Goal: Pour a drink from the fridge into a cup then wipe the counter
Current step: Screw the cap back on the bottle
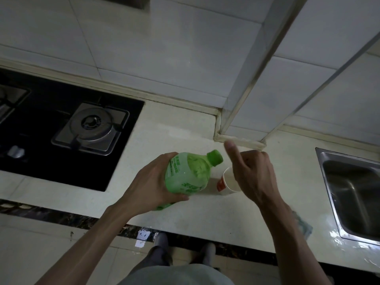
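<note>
Green plastic bottle (pixel 188 174), rounded, cap on, tilted above pale counter (pixel 174 128); gripped by left hand (pixel 150 186). Paper cup (pixel 227 182) just beside. Over cup, right hand (pixel 253 171): forefinger straight, others curled; hold indiscernible.

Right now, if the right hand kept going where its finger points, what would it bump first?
Probably the foot of the tiled column, where it meets the counter. The right hand points a straight finger away from the person, ending just short of it, though depth is unclear.
</note>
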Action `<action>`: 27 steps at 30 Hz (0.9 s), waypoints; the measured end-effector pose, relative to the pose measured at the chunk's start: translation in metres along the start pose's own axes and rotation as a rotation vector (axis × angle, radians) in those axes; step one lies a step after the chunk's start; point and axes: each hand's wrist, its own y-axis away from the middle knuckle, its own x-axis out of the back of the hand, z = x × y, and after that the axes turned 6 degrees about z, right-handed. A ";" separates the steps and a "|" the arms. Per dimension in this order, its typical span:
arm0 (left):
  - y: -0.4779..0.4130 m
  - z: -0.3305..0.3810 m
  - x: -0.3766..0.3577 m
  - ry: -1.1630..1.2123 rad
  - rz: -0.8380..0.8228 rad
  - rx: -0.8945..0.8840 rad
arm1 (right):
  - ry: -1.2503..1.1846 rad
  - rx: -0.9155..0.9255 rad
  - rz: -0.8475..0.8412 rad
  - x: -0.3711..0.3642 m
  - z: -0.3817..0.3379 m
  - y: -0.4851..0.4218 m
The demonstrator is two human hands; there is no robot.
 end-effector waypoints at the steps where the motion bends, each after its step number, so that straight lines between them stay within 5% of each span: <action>1: 0.001 -0.002 0.001 0.012 0.005 0.008 | -0.022 -0.007 0.044 0.000 0.000 0.001; 3: 0.002 -0.005 0.003 0.026 -0.008 0.003 | -0.019 0.078 0.081 -0.001 -0.001 0.003; 8: 0.007 -0.010 0.004 0.022 -0.024 -0.001 | -0.056 0.231 -0.126 -0.011 -0.005 0.009; 14: 0.010 -0.011 0.006 0.018 -0.051 -0.005 | 0.236 0.074 -0.086 -0.022 -0.010 0.007; 24: 0.005 0.002 0.007 0.051 -0.034 -0.019 | 0.169 0.269 -0.035 -0.021 -0.009 -0.004; 27: 0.006 0.007 0.000 0.041 0.012 -0.054 | 0.235 0.144 0.080 -0.026 -0.014 -0.006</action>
